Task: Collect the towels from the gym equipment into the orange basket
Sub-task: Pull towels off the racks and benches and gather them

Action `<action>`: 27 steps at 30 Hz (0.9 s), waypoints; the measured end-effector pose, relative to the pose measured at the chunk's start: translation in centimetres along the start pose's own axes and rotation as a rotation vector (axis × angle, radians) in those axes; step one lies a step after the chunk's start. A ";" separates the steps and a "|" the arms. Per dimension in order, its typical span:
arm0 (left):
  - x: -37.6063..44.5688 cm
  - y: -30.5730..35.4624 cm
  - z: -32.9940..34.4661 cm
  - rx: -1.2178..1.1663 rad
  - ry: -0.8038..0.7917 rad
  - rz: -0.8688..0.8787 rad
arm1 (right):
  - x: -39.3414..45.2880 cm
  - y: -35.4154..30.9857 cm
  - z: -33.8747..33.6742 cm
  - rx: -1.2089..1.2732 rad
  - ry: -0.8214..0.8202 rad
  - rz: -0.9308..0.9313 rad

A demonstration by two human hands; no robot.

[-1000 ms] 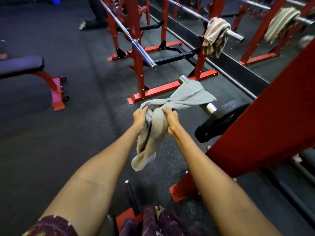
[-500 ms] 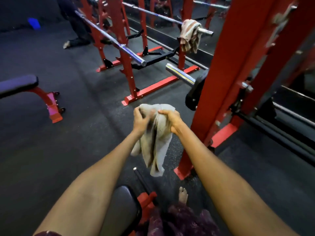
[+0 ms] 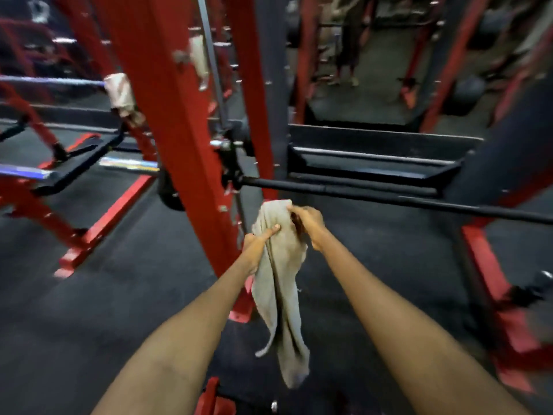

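A striped towel (image 3: 121,95) hangs over a barbell (image 3: 51,81) well left of the red post (image 3: 176,115). Just right of that post's lower part, the left hand (image 3: 258,245) pinches the grey towel (image 3: 279,289) partway down, thumb laid across the cloth. The right hand (image 3: 308,224) grips the towel's bunched top (fingers curled into the fold). The rest of the towel hangs down between the forearms. Beyond the hands, right of the post, a black bar (image 3: 389,197) crosses above the dark floor (image 3: 104,295).

Towel (image 3: 281,283) between both hands, rack post (image 3: 179,121) left, bar (image 3: 389,196) beyond
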State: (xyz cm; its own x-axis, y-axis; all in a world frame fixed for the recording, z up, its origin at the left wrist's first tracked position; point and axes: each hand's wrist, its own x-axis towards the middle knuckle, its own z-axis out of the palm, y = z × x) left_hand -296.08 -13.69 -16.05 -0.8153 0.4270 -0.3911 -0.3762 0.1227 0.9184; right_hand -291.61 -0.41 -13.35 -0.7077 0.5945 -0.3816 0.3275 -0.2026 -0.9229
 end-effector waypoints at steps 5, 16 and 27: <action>-0.7 -0.7 12.2 0.045 -0.192 -0.065 | -3.8 4.8 -13.1 0.098 0.066 0.040; -16.8 -7.6 41.7 0.226 -0.544 -0.074 | -18.3 13.4 -38.2 0.251 0.551 -0.070; -35.7 -16.0 58.4 0.620 -1.169 -0.117 | -35.3 18.5 -58.1 0.536 1.120 -0.115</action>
State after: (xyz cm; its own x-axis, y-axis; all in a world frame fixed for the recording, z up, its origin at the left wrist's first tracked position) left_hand -235.31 21.40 -13.26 0.1809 0.8618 -0.4739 0.0983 0.4636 0.8806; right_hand -224.16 20.09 -13.98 0.2933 0.9120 -0.2869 -0.1838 -0.2407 -0.9530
